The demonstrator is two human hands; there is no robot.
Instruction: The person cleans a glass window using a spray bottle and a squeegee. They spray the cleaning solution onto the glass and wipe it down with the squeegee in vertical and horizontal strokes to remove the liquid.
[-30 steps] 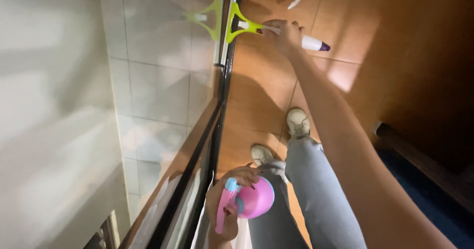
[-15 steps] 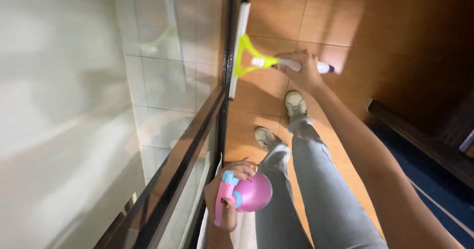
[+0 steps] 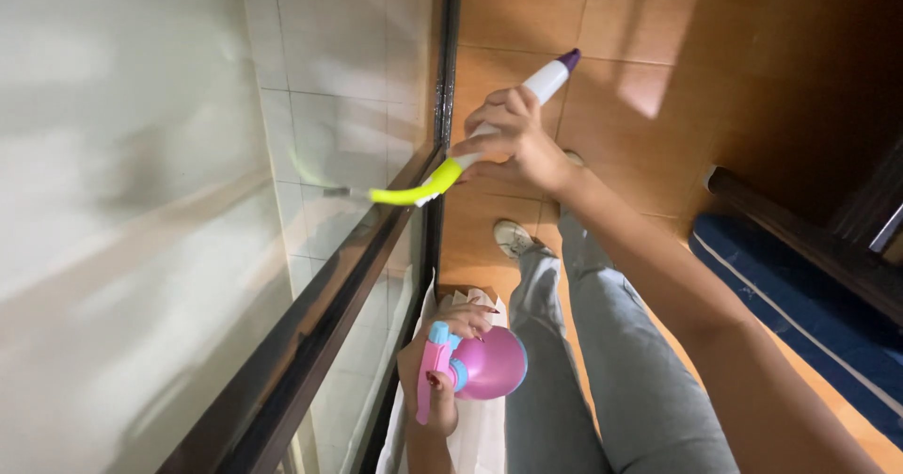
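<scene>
We note the glass pane (image 3: 169, 201) at far left, the squeegee (image 3: 442, 175) blade edge meeting it, apparently touching. The squeegee's long axis runs from blade up-right to the purple cap. Lower down, our left hand (image 3: 435, 371) clenches a pink spray bottle (image 3: 484, 366). Our right hand (image 3: 513, 140) grasps the handle mid-length, so the blade lies left and below that grip.

We list a dark metal window frame (image 3: 428, 220) around a glass pane (image 3: 367, 88), pale square wall tiles (image 3: 310, 51) beyond it, an orange-brown tiled floor (image 3: 527, 13), a dark blue rug (image 3: 800, 286), and a white paper bag (image 3: 480, 432).
</scene>
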